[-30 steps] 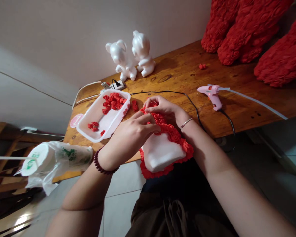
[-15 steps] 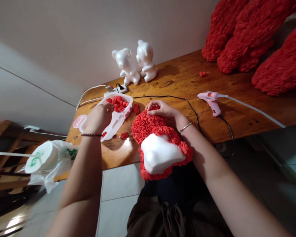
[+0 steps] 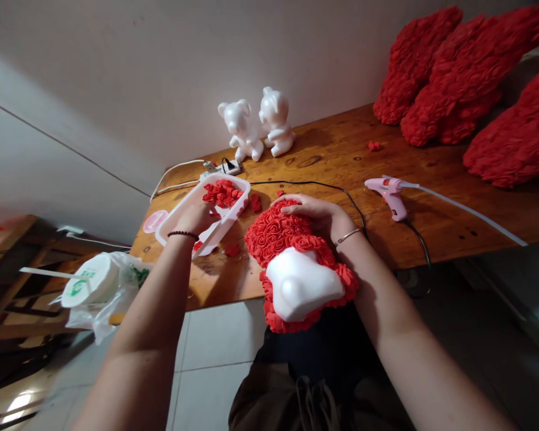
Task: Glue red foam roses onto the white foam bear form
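Observation:
My right hand (image 3: 318, 211) grips a foam bear (image 3: 303, 281) from its far side, fingers curled over its rose-covered end. Red foam roses cover much of the bear, while a patch facing me is bare white foam. Inside a whitish plastic tray (image 3: 227, 227) is my left hand (image 3: 196, 216), against a heap of red foam roses (image 3: 223, 193). Its fingertips are hidden, so what they pinch, if anything, does not show. A loose rose (image 3: 256, 202) lies between tray and bear, and another (image 3: 232, 250) sits on the near side of the tray.
Two bare white foam bears (image 3: 242, 129) stand by the wall behind a power strip (image 3: 221, 170). A pink glue gun (image 3: 390, 194) with a glue stick and black cord lies at right. Large rose-covered forms (image 3: 458, 78) fill the far right. A bagged white tub (image 3: 92, 280) is at left.
My left hand has reached a little deeper into the tray, lower against the roses. My right hand has shifted slightly on the bear. The whole view has moved a little.

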A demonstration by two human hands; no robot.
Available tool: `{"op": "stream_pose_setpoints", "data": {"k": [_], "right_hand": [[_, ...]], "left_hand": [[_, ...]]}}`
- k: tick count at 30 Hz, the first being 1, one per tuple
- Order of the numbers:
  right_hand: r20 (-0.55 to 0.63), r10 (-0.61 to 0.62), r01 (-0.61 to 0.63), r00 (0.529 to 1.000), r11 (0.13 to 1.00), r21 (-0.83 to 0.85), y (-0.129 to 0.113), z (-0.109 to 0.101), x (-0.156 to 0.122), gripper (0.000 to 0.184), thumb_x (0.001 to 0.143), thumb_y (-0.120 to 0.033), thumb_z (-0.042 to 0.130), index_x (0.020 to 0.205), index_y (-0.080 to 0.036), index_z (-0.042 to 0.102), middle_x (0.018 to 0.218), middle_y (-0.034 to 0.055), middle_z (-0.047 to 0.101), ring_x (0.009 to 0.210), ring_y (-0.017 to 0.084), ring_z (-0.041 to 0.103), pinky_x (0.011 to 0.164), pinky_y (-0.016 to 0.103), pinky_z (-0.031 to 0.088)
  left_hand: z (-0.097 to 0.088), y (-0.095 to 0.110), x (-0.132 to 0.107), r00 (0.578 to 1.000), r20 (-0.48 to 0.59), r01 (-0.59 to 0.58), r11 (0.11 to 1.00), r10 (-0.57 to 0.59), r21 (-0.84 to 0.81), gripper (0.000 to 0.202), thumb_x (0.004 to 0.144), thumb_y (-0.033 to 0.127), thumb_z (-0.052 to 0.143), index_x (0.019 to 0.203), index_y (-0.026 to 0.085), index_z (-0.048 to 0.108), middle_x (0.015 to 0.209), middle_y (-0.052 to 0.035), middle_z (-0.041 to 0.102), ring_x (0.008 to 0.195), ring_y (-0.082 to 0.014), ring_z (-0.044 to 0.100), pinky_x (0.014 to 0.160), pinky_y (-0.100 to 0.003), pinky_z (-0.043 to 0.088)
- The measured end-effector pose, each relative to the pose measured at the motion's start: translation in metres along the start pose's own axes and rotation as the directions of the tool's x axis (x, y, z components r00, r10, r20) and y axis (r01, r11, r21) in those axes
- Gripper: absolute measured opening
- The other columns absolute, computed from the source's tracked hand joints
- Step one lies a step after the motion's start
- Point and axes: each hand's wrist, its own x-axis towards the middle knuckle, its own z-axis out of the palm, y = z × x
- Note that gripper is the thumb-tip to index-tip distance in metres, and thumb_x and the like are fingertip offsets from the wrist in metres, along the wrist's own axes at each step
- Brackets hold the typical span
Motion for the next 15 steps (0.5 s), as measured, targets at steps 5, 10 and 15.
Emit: {"op": "stream_pose_setpoints", "data": {"k": [5,10,15], "right_hand": [[-0.014,-0.022,0.022,1.0,1.0,0.003,-0.001,-0.003,-0.002,0.055,0.073,-0.04,0.086,0.116,-0.019,0.058,0.098,0.0033,0.071,0.081,0.012,0.065,0.076,0.023,0.059],[0.003,-0.09,0.09,0.996,0.995,-0.052,-0.01,-0.001,-0.004,0.051,0.071,-0.035,0.089,0.108,-0.018,0.059,0.1,0.0038,0.07,0.089,0.014,0.066,0.079,0.022,0.059],[-0.004,-0.104,0.103,0.995,0.994,-0.038,-0.012,0.002,-0.009,0.045,0.073,-0.031,0.088,0.106,-0.016,0.061,0.102,0.0046,0.07,0.091,0.013,0.066,0.078,0.02,0.059]], "left_hand": [[-0.02,0.04,-0.039,0.976,-0.214,0.017,0.997,-0.033,-0.076,0.031,0.089,0.042,0.069,0.11,0.019,0.067,0.087,-0.0031,0.07,0.077,-0.017,0.063,0.07,-0.028,0.051],[-0.033,0.116,-0.098,0.953,-0.058,-0.284,0.816,0.296,-0.504,0.022,0.09,0.04,0.07,0.097,0.019,0.07,0.091,-0.004,0.072,0.081,-0.0131,0.067,0.07,-0.023,0.055],[-0.028,0.142,-0.112,0.92,0.017,-0.324,0.785,0.391,-0.528,0.014,0.092,0.033,0.069,0.097,0.021,0.074,0.09,-0.0007,0.074,0.076,-0.0106,0.065,0.068,-0.021,0.055]]}}
